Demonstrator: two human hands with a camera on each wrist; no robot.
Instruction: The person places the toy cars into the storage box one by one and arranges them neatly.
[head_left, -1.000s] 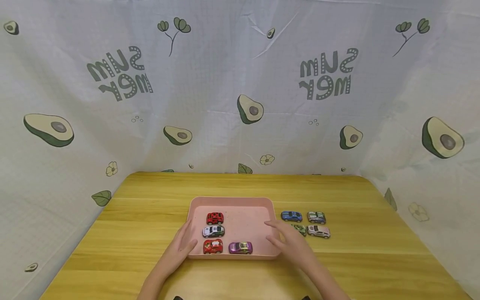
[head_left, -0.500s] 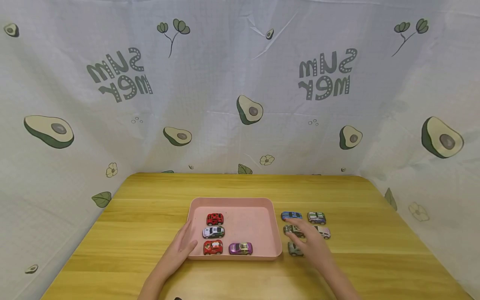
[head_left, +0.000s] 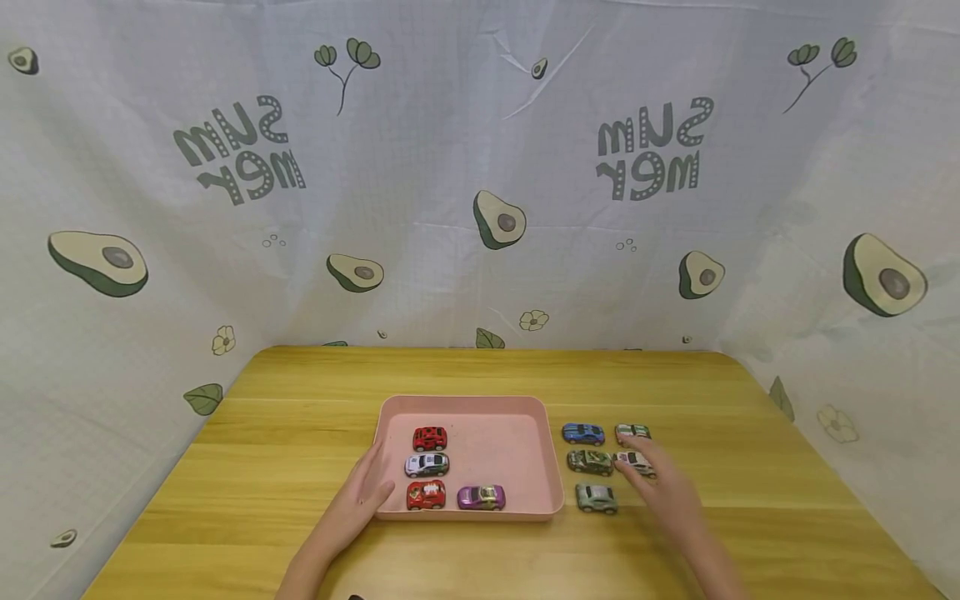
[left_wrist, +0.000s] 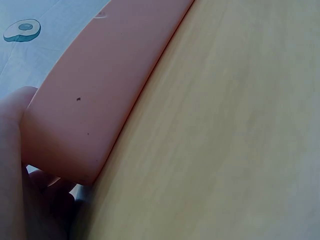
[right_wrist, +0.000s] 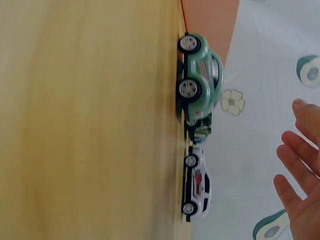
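My left hand (head_left: 356, 496) grips the front left corner of the pink tray (head_left: 495, 446). In the left wrist view the thumb lies at the rim and the fingers (left_wrist: 52, 187) show beyond the tray wall (left_wrist: 100, 80). To the right of the tray my right hand (head_left: 671, 496), fingers spread and holding nothing, hovers over a pale toy car (head_left: 637, 463) and partly covers it. That car (right_wrist: 201, 182) stands behind a light green toy car (right_wrist: 202, 80) in the right wrist view. The light green car (head_left: 597, 498) sits nearest the table's front.
Inside the tray are two red toy cars (head_left: 430, 438) (head_left: 426, 495), a white one (head_left: 427, 464) and a purple one (head_left: 482, 497). Blue (head_left: 582, 433), camouflage (head_left: 589, 462) and white-green (head_left: 632, 431) cars stand right of it. A printed curtain (head_left: 420, 167) hangs behind the wooden table (head_left: 300, 408).
My right hand has left the tray's right side and moved right over the toy cars, uncovering the camouflage and light green ones. My left hand and the tray stay put.
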